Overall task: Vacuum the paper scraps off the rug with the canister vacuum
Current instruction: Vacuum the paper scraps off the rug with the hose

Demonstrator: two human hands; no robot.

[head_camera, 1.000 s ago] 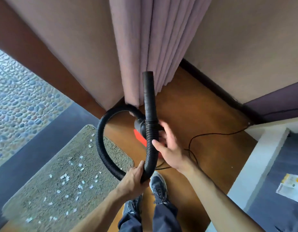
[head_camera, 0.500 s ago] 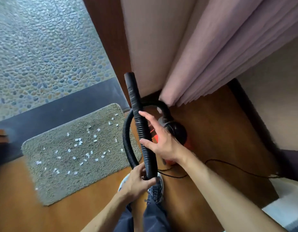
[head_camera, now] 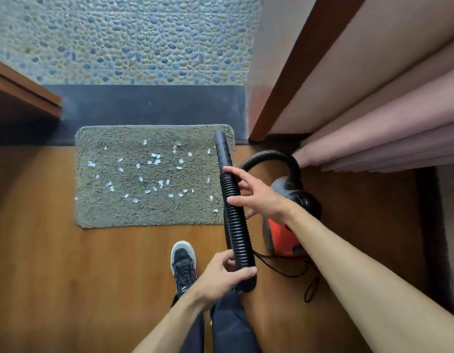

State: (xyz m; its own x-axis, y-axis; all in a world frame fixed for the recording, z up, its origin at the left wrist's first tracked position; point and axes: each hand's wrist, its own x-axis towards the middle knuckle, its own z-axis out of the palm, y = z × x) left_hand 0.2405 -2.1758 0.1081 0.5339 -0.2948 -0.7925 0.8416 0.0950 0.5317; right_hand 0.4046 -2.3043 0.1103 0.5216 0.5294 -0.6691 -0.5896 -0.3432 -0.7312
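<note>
We see the fingers (head_camera: 224,258) of the left hand (head_camera: 218,275) curled round the low bend of the hose (head_camera: 236,225), the thumb laid flat across its front, so that the grip closes on black ribbed plastic. Higher up, the right hand (head_camera: 259,197) is relaxed and fanned: its forefinger and thumb rest well apart on the ribs, and the other fingers stand loose just beside the hose on its right, gripping nothing.

Above the right hand the corrugation ends in a smooth, round, matte black nozzle (head_camera: 222,149), whose tip shows over the far right corner of the rug (head_camera: 144,212). The rug is a grey-green rectangle with rounded corners and a coarse, shaggy pile. It lies flat on a glossy wooden floor (head_camera: 68,263), and small white paper scraps (head_camera: 154,159), mostly squarish, are scattered across it.

To the right of the hose we find the canister vacuum (head_camera: 282,238), squat, with a red shell and a rounded black and grey top; the hose arches out of it in a loop. A thin black cord (head_camera: 284,272) trails by its base. Nearer us a dark laced shoe (head_camera: 183,263) with a white sole points toward the rug. Beyond the rug come a dark smooth strip (head_camera: 144,105) and a pebble surface (head_camera: 119,39); a pleated mauve curtain (head_camera: 373,138) hangs at right.
</note>
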